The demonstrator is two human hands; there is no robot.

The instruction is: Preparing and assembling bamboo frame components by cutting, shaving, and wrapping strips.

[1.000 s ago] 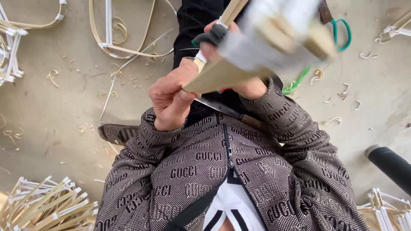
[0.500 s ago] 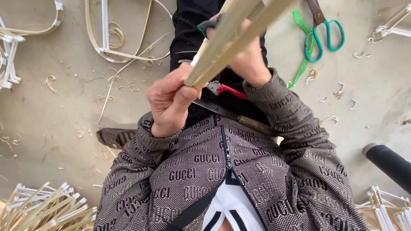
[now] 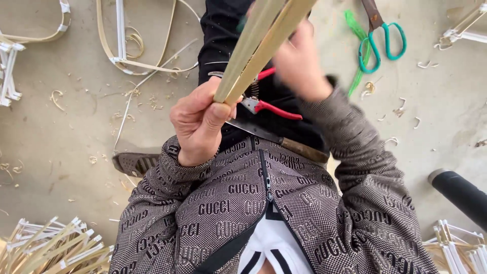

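Looking down: I see my lap, my two hands and a concrete floor [image 3: 61, 127] scattered with pale shavings.
Left hand: my left hand [image 3: 200, 122] is closed in a fist around the lower end of a bundle of bamboo strips [image 3: 261, 45], thumb pressed on top.
Bamboo strips: pale yellow-green, flat, held together; they rise from my left fist up and to the right, out past the top edge of view.
Right hand: my right hand [image 3: 299, 63] is blurred, just right of the strips and close against them; I cannot tell whether it is open or closed, or whether it touches them.
Lap: red-handled pruning shears [image 3: 269, 101] lie on my dark trousers, just beside my left fist; below them a long knife [image 3: 276, 139] with a brown handle lies across my lap.
Clothing: I wear a grey-brown patterned zip jacket [image 3: 253, 203].
Floor, top right: green-handled scissors [image 3: 383, 35] lie next to a green strip.
Floor, top left: bent bamboo hoops [image 3: 122, 56] with white wrapped joints.
Floor, bottom left: a pile of strip frames [image 3: 50, 246] bound with white.
Floor, left of my lap: a dark shoe sole [image 3: 134, 163].
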